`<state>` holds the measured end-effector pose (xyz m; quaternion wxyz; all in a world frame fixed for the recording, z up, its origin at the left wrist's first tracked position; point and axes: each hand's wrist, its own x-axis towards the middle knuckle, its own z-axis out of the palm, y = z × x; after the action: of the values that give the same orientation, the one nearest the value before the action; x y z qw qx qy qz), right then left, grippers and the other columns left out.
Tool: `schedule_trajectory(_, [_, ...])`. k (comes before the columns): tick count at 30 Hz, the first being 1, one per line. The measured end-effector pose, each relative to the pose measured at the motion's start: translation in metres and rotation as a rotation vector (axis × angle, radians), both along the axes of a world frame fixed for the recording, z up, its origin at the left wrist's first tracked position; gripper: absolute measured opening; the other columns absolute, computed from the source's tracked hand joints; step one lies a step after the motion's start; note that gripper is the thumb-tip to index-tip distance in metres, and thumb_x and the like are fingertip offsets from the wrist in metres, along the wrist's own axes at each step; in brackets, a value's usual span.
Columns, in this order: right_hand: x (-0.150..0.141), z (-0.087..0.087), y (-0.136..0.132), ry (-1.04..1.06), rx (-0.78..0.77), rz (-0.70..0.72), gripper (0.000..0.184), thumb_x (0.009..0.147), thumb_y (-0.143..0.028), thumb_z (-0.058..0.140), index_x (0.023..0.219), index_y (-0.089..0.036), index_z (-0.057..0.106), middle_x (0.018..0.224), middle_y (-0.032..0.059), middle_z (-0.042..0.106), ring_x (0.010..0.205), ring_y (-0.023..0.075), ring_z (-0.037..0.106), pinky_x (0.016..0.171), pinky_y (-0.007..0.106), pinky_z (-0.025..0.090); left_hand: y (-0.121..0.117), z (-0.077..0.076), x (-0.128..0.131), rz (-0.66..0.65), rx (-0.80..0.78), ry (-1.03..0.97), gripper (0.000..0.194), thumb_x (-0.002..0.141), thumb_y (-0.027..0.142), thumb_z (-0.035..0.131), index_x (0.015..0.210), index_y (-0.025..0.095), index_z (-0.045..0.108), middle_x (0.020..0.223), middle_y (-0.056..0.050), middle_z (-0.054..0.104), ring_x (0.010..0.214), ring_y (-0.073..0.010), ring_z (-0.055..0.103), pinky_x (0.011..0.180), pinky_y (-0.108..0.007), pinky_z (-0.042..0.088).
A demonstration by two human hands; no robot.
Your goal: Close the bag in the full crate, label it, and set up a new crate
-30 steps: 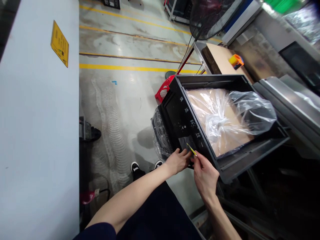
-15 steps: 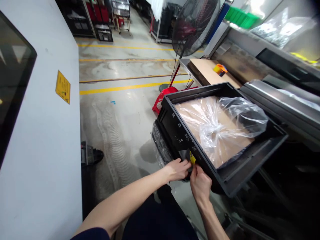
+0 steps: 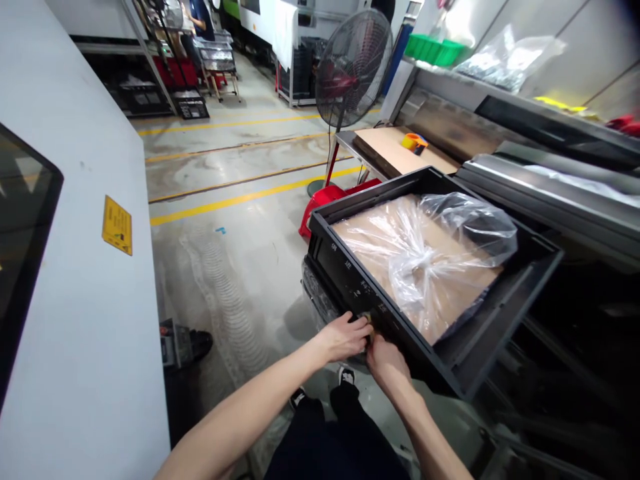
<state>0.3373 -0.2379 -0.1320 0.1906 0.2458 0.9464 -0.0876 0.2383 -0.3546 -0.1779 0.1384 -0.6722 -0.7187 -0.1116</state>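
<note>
We have the small yellow card (image 3: 368,317) right at our fingertips, just outside the wall of the black plastic crate (image 3: 420,363), with only a sliver showing between our left hand (image 3: 344,338) and our right hand (image 3: 390,363). The left fingers bend toward the card from one side; the right hand curls just beside and below them. Our fingers hide the contact, so we cannot tell whether either grip is clamped on it.

Compared with half a second ago, we see far less of the card's bright yellow face, and our view takes in more of the room: a co-worker (image 3: 201,17) in a dark blue top shows near the upper edge.

The crate is rigid and rectangular, with white characters along its wall. Inside, a glossy clear plastic bag (image 3: 420,260) gathers into a crumpled knot over flat, matte brown cardboard (image 3: 370,230), its loose end puffed out to one side. Beyond, we see a metal-edged desk (image 3: 347,140) bearing a tan board (image 3: 385,148), a shiny red plastic stool (image 3: 323,200) and a round wire-caged fan (image 3: 353,70)
</note>
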Motion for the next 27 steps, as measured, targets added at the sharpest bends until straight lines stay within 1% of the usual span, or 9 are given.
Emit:
schedule_trajectory(3, [0.018, 0.01, -0.003, 0.057, -0.01, 0.033, 0.044, 0.1, -0.022, 0.041, 0.143, -0.013, 0.035, 0.129, 0.0141, 0.055, 0.094, 0.0177, 0.064, 0.083, 0.036, 0.054, 0.008, 0.0, 0.0, 0.012, -0.03, -0.042, 0.009, 0.09, 0.021, 0.061, 0.091, 0.012, 0.062, 0.112, -0.007, 0.059, 0.111, -0.0236, 0.055, 0.088, -0.041, 0.051])
schedule_trajectory(5, [0.026, 0.011, -0.005, 0.073, -0.033, 0.044, 0.047, 0.097, -0.015, 0.038, 0.144, -0.012, 0.032, 0.142, 0.017, 0.045, 0.103, 0.0194, 0.063, 0.085, 0.034, 0.053, 0.012, 0.001, 0.001, 0.014, -0.046, -0.069, 0.009, 0.09, 0.021, 0.061, 0.092, 0.012, 0.062, 0.106, -0.007, 0.06, 0.108, -0.0231, 0.056, 0.088, -0.041, 0.051])
schedule_trajectory(9, [0.022, 0.003, -0.01, 0.082, -0.06, 0.012, 0.05, 0.094, -0.014, 0.039, 0.143, -0.012, 0.033, 0.135, 0.0176, 0.052, 0.092, 0.0212, 0.067, 0.078, 0.034, 0.053, 0.009, 0.005, -0.001, 0.005, -0.051, -0.124, 0.009, 0.091, 0.021, 0.059, 0.089, 0.012, 0.061, 0.104, -0.006, 0.06, 0.106, -0.0224, 0.056, 0.088, -0.041, 0.051])
schedule_trajectory(14, [0.012, -0.014, -0.008, 0.164, -0.105, -0.004, 0.056, 0.089, -0.015, 0.04, 0.145, -0.011, 0.032, 0.132, 0.0214, 0.054, 0.092, 0.0276, 0.069, 0.074, 0.038, 0.054, -0.003, 0.009, -0.008, 0.009, -0.007, -0.232, 0.009, 0.093, 0.019, 0.055, 0.093, 0.012, 0.06, 0.119, -0.009, 0.058, 0.113, -0.0238, 0.054, 0.088, -0.04, 0.051])
schedule_trajectory(17, [0.018, -0.02, -0.009, 0.253, -0.169, 0.03, 0.06, 0.085, -0.013, 0.038, 0.145, -0.007, 0.034, 0.126, 0.0217, 0.059, 0.101, 0.0287, 0.067, 0.081, 0.038, 0.055, -0.013, 0.013, -0.016, 0.03, 0.057, -0.346, 0.009, 0.091, 0.019, 0.057, 0.096, 0.014, 0.062, 0.127, -0.009, 0.058, 0.116, -0.0248, 0.054, 0.09, -0.04, 0.05])
schedule_trajectory(20, [0.032, -0.007, -0.007, 0.395, -0.224, 0.105, 0.056, 0.085, -0.017, 0.035, 0.14, -0.013, 0.046, 0.135, 0.0156, 0.056, 0.119, 0.023, 0.059, 0.093, 0.031, 0.053, -0.033, 0.019, -0.032, 0.131, 0.184, -0.52, 0.016, 0.082, 0.022, 0.065, 0.097, 0.019, 0.065, 0.125, -0.008, 0.061, 0.109, -0.0247, 0.059, 0.088, -0.037, 0.052])
schedule_trajectory(23, [0.035, 0.029, 0.028, 0.688, -0.188, 0.061, 0.041, 0.088, -0.032, 0.037, 0.116, -0.028, 0.068, 0.117, 0.0045, 0.068, 0.111, 0.02, 0.064, 0.094, 0.031, 0.054, -0.065, 0.031, -0.07, 0.375, 0.414, -0.747, 0.014, 0.089, 0.023, 0.055, 0.096, 0.023, 0.067, 0.101, -0.004, 0.068, 0.089, -0.0199, 0.065, 0.076, -0.03, 0.054])
schedule_trajectory(25, [0.025, 0.059, 0.082, 0.897, -0.066, -0.143, 0.035, 0.08, -0.052, 0.055, 0.106, -0.034, 0.071, 0.109, 0.0018, 0.071, 0.097, 0.023, 0.069, 0.093, 0.037, 0.054, -0.085, 0.048, -0.114, 0.558, 0.609, -0.894, 0.02, 0.094, 0.032, 0.048, 0.095, 0.022, 0.066, 0.088, -0.004, 0.068, 0.077, -0.0189, 0.065, 0.067, -0.027, 0.054])
schedule_trajectory(27, [0.005, 0.083, 0.151, 1.01, 0.056, -0.404, 0.05, 0.076, -0.06, 0.058, 0.117, -0.032, 0.066, 0.108, 0.0088, 0.07, 0.083, 0.0248, 0.069, 0.082, 0.043, 0.055, -0.095, 0.075, -0.169, 0.672, 0.775, -1.032, 0.037, 0.098, 0.044, 0.035, 0.102, 0.02, 0.063, 0.083, -0.005, 0.067, 0.07, -0.019, 0.064, 0.06, -0.027, 0.053])
